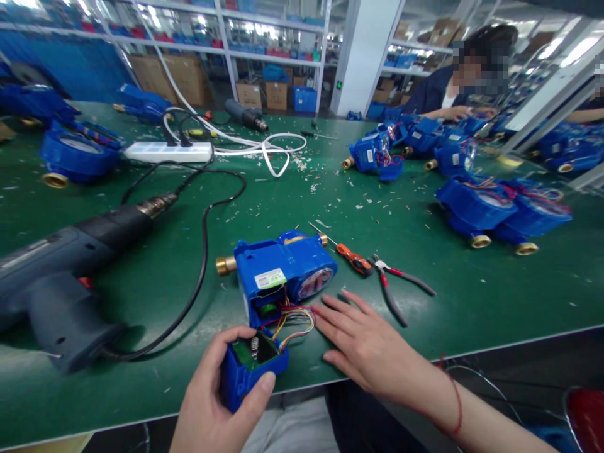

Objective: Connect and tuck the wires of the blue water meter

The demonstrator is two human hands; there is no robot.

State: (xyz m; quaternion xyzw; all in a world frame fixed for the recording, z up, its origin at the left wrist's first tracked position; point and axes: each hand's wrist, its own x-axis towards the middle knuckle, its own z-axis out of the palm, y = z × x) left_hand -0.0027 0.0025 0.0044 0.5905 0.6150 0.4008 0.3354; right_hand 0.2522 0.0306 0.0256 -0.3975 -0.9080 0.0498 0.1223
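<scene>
A blue water meter (283,267) with brass end fittings lies on the green table (425,302), its side open and coloured wires (295,321) trailing out. My left hand (214,402) is closed around a small blue cover (250,368) that holds a green circuit board and a spring, joined to the meter by those wires. My right hand (365,346) lies flat and open on the table just right of the wires, fingers stretched toward the meter. An orange-handled screwdriver (352,257) and red-handled pliers (394,283) lie just beyond it.
A dark heat gun (61,277) rests at the left, its black cord looping to a white power strip (167,151). Several more blue meters (500,211) sit at the right and far left. Another person (453,88) works at the far right. Small scraps litter the table.
</scene>
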